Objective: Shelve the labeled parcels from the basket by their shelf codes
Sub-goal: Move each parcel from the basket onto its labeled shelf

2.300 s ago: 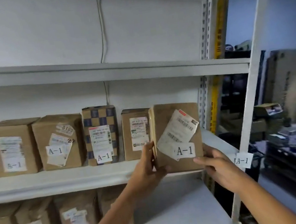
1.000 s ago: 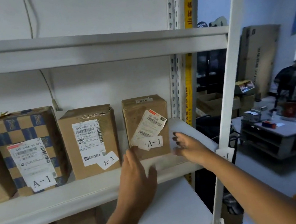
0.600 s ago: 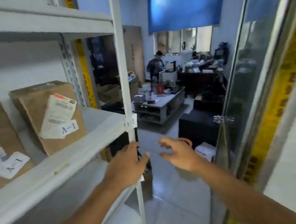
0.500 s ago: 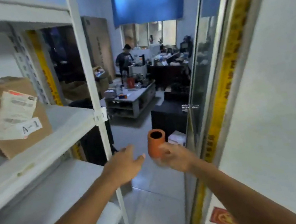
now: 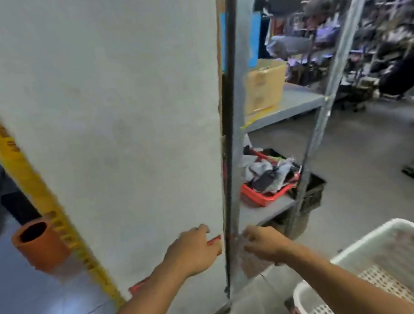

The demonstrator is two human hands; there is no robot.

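A white plastic basket (image 5: 354, 251) with a perforated bottom sits at the lower right; its contents are blurred. My left hand (image 5: 193, 251) hovers in front of a white wall pillar, fingers loosely curled, holding nothing. My right hand (image 5: 263, 242) hangs beside it, just left of the basket's rim, also holding nothing. No labeled parcel is in either hand. The A-1 shelf and its boxes are out of view.
A white pillar (image 5: 114, 117) with a yellow strip fills the middle. Behind it stands a grey metal rack (image 5: 285, 110) with a cardboard box (image 5: 262, 86) and a red tray (image 5: 265, 196) of clutter. An orange cylinder (image 5: 39, 243) stands at left.
The view has swung right, from the A-1 shelf past the doorway to the pillar and basket. Both hands let go of the shelved A-1 box and now hang with nothing in them.
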